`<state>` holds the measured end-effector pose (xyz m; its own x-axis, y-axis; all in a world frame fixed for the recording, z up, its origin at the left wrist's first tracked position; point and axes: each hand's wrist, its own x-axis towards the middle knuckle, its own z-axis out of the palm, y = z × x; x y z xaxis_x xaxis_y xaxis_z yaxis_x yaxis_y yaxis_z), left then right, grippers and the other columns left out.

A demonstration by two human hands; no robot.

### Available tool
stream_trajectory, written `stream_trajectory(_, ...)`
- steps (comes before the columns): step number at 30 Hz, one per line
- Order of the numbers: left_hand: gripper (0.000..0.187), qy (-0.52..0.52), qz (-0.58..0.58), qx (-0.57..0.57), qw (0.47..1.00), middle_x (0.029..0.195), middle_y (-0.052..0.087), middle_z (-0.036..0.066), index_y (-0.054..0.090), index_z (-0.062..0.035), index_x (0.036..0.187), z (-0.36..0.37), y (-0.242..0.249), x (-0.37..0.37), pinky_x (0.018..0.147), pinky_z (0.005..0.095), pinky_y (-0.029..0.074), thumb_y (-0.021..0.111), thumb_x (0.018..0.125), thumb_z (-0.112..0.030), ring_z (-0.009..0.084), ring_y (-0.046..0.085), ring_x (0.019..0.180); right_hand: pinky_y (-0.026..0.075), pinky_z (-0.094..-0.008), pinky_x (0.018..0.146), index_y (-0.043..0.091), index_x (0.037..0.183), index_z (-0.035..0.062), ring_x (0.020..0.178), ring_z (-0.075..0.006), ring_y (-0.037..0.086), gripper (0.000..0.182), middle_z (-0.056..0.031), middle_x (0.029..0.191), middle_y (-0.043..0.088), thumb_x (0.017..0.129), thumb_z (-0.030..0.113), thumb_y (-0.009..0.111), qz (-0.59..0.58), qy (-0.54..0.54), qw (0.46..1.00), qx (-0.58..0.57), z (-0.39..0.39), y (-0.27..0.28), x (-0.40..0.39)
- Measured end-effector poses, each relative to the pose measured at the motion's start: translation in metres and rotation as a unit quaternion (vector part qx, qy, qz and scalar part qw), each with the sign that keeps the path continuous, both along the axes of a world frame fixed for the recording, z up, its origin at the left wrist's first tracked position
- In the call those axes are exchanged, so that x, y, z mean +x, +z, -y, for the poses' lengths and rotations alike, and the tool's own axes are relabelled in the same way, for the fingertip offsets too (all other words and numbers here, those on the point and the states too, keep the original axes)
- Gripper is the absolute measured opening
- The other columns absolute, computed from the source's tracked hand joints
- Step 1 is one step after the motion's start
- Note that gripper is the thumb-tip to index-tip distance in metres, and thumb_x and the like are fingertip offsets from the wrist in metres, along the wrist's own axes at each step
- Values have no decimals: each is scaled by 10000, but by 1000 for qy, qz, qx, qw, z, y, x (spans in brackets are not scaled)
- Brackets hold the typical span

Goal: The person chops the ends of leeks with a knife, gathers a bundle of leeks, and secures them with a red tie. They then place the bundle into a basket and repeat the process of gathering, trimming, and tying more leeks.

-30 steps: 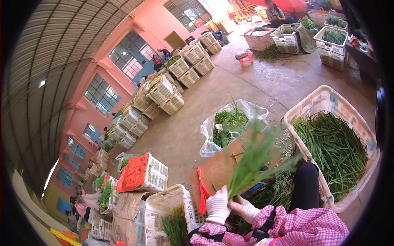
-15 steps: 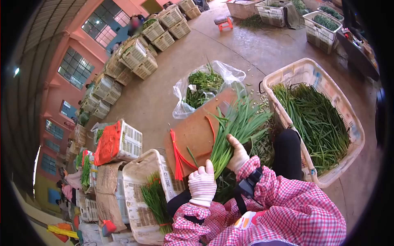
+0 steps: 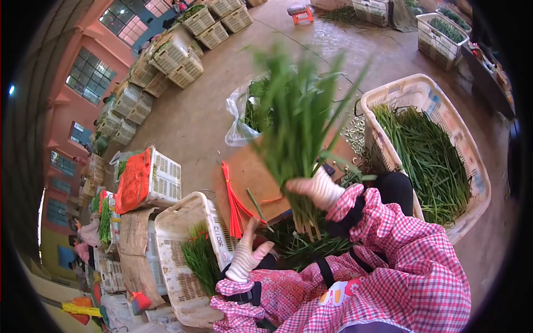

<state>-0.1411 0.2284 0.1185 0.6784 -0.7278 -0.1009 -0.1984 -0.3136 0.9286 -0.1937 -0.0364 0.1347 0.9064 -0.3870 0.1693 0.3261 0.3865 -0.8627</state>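
My right hand (image 3: 321,188), in a striped glove, is closed round a bunch of garlic chives (image 3: 300,122). The bunch stands upright with its leaf tips fanned out and blurred, and its pale stem ends point down toward my lap. Lower left, my left hand (image 3: 250,254) is held apart from the bunch, its fingers spread and nothing in them. Close above that hand, red ties (image 3: 231,200) lie on a brown board (image 3: 261,205). A single loose green stalk (image 3: 256,205) rests beside the ties. More chives (image 3: 311,248) lie below the board, across my lap.
To my right stands a large crate (image 3: 391,144) filled with chives. At my left a white crate (image 3: 172,250) holds tied bunches (image 3: 201,255). Beyond the board is a clear plastic bag (image 3: 236,119) with greens. Stacked crates (image 3: 186,72) line the far left, and a red stool (image 3: 300,15) stands farther off.
My right hand has lifted the bunch and turned it upright over the board. My left hand has let go of the stems, moved down and left, and opened.
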Motion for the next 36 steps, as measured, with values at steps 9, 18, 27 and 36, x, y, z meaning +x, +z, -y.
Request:
stream_trajectory(9,579,66,-135,-112,982,1246,543,69,494,-62,1276,-5,-5,32,997,349,387,745,810,-295,186,518,1108,448,-365,888,520,1250,39,1015,-221,577,643,-125,1119,639,735,332,769,-76,483,865,-110,-54,-39,38)
stream_trajectory(18,706,180,2,-205,962,1277,494,149,407,-4,1343,62,50,107,995,414,391,714,771,-282,274,488,1158,488,-340,847,592,1147,18,909,-184,616,483,-109,1022,676,730,183,773,48,498,837,-221,-32,0,176)
stream_trajectory(27,904,298,50,-105,947,1436,350,173,282,3,1430,92,-16,151,1102,413,281,744,758,-387,270,357,1308,451,-299,933,493,1268,37,1060,-152,584,694,-85,1094,652,689,196,840,33,445,865,-230,6,-44,231)
stream_trajectory(36,1065,129,110,-123,978,1491,261,151,150,-36,1476,64,45,143,1113,429,256,726,726,-527,295,310,1348,490,-352,813,604,1138,44,934,-270,635,412,-151,984,667,863,349,622,90,470,851,-217,-12,5,208)
